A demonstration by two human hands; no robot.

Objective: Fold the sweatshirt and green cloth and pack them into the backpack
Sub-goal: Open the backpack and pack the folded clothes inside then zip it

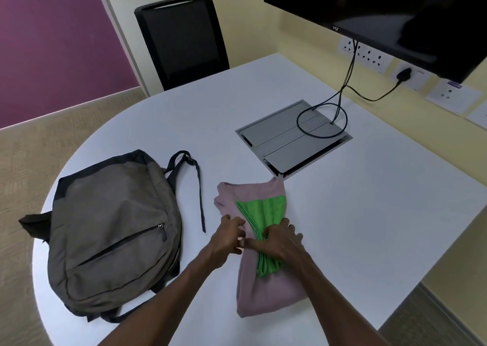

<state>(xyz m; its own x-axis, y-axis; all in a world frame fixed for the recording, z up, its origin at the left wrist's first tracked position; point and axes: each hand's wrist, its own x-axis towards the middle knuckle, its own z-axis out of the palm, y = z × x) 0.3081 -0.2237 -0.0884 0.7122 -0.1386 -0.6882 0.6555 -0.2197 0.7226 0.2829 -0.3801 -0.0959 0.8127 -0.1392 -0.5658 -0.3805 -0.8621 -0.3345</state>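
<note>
A folded pink sweatshirt (266,290) lies on the white table (355,214), with a folded green cloth (261,211) on top of it. My right hand (279,240) presses and pinches the middle of the stack, gripping the green cloth and sweatshirt together. My left hand (226,236) grips the stack's left edge right beside it. The grey backpack (113,229) lies flat to the left, its zips shut, straps (196,185) trailing toward the clothes.
A grey metal cable box (292,140) is set into the table behind the clothes, with black cables (342,100) running up to wall sockets. A black monitor (382,8) hangs at the upper right. A black chair (181,40) stands at the table's far side.
</note>
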